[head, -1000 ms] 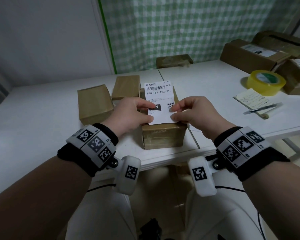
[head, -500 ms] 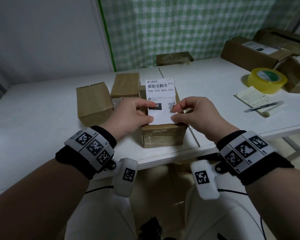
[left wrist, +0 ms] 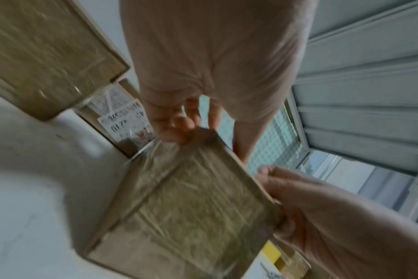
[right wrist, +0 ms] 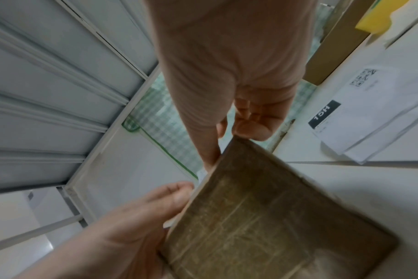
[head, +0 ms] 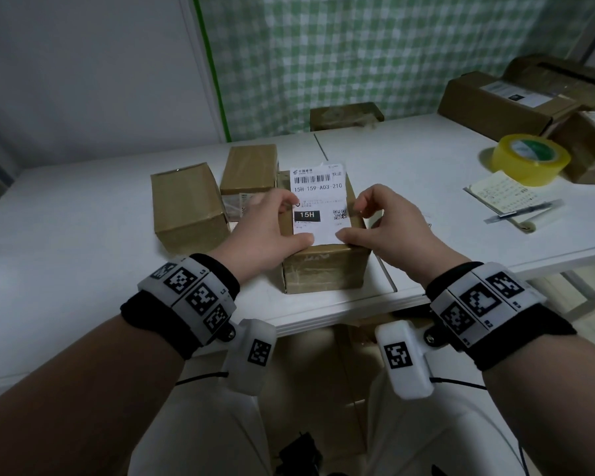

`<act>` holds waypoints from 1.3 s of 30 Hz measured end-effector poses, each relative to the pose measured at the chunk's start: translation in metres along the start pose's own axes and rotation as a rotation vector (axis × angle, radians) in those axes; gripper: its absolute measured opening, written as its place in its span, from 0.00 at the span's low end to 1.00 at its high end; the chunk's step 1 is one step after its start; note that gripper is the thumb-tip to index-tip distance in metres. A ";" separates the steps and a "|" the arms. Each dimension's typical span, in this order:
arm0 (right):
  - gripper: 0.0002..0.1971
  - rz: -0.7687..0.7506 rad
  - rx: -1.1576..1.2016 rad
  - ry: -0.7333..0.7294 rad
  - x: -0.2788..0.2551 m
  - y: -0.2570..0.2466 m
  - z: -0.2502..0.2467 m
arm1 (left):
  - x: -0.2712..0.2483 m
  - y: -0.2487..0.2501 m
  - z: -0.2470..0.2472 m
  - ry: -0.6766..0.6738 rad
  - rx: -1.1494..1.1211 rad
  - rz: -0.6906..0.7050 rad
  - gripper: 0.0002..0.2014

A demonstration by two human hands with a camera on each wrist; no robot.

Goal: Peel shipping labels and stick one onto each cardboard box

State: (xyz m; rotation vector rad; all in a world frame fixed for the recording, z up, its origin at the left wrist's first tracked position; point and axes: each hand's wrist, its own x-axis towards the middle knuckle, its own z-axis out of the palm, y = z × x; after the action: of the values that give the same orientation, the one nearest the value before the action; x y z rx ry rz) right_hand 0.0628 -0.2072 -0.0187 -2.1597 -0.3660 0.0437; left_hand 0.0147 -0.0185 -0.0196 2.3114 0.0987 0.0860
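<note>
Shipping label (head: pixel 318 201) sits on top of the near cardboard box (head: pixel 323 269) at the table (head: pixel 83 218) front edge, its far end overhanging or lifted off the box's back edge, can't tell which. Left hand (head: pixel 272 228) pinches the label's left edge, thumb on the near-left corner; right hand (head: pixel 389 228) has its thumb pressed on the near-right corner, fingers curled at the right edge. Risks: if only the near end is stuck, smoothing toward the back from an uneven hold could trap a crease or skew the label; overhang at the far end would mean a loose flap. Hard to make out: whether the backing is fully off, how much adhesive has caught. Wrist views are blurred, showing mostly the box's front face and fingertips. Two more boxes (head: pixel 189 204) stand just left, their label status partly hidden.
</note>
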 end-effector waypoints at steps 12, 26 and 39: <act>0.35 0.243 0.165 -0.057 0.003 -0.002 -0.004 | 0.006 -0.001 -0.001 -0.050 -0.130 -0.155 0.49; 0.16 0.183 0.365 -0.189 -0.011 -0.026 0.014 | 0.016 0.018 -0.007 -0.216 0.401 -0.079 0.72; 0.14 0.116 -0.158 0.045 0.028 -0.013 0.008 | 0.025 0.030 -0.003 -0.300 0.486 -0.171 0.70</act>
State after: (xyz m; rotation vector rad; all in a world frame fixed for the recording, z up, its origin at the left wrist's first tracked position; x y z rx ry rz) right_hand 0.0850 -0.1864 -0.0099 -2.3324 -0.2239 0.0326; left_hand 0.0411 -0.0342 0.0054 2.7561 0.1796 -0.4139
